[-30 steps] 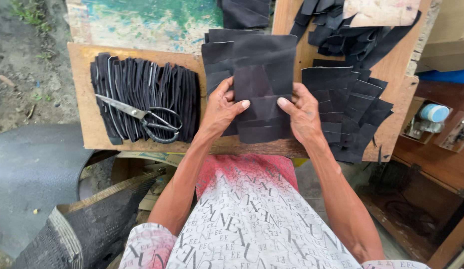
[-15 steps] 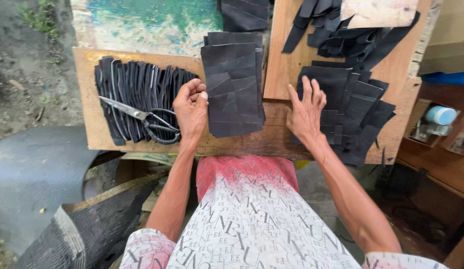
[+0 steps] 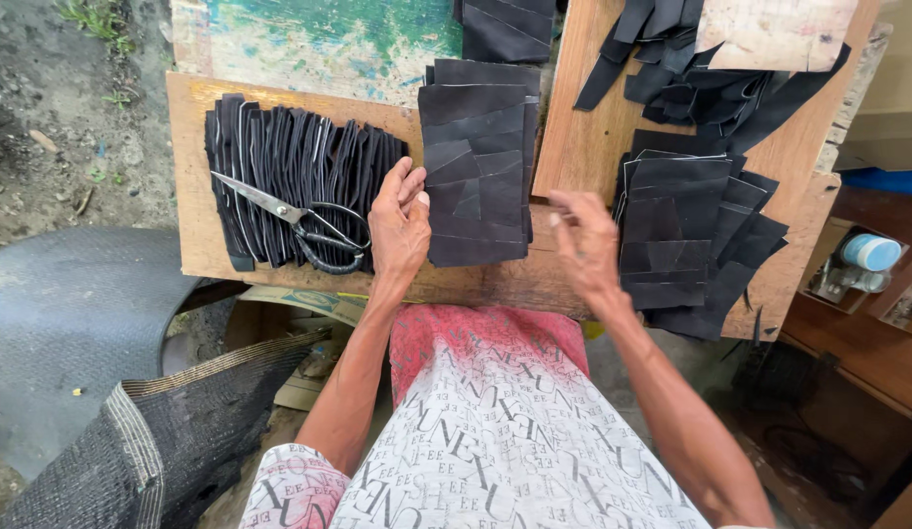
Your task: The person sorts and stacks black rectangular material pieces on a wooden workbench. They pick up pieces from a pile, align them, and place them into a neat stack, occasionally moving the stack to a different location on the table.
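1. Head view, the only camera. It looks straight down on a worn brown wooden board (image 3: 196, 176) at the person's knees, with a lap in red-and-white patterned cloth (image 3: 495, 431) at 6 o'clock.
2. The thing in hand is a stack of flat, black, roughly rectangular rubber-like sheets (image 3: 480, 157), just above frame centre towards 12 o'clock. It lies on the board with its edges fairly even.
3. The left hand (image 3: 399, 220) lies flat on the board at the stack's 9 o'clock side. Its fingers are pressed together and the fingertips touch the stack's left edge; it grips nothing.
4. The right hand (image 3: 585, 240) hovers at the stack's 4 o'clock, over bare wood, clear of the sheets. The fingers are loosely curled and motion-blurred, so I cannot tell whether they pinch anything.
5. A second, looser stack of black sheets (image 3: 681, 235) lies at 3 o'clock, fanned out and overhanging the board's edge.
6. A row of narrow black strips (image 3: 289, 167) lies at 9 o'clock. Steel scissors with black loop handles (image 3: 299, 220) lie across it, blades closed, just beside the left hand.
7. A heap of black offcuts (image 3: 711, 88) lies at 1 o'clock on a reddish plank (image 3: 583, 127).
8. Judgement: the step looks like squaring up the middle stack. A further move calls for both palms against opposite edges, pressing evenly so the sheets do not slide.
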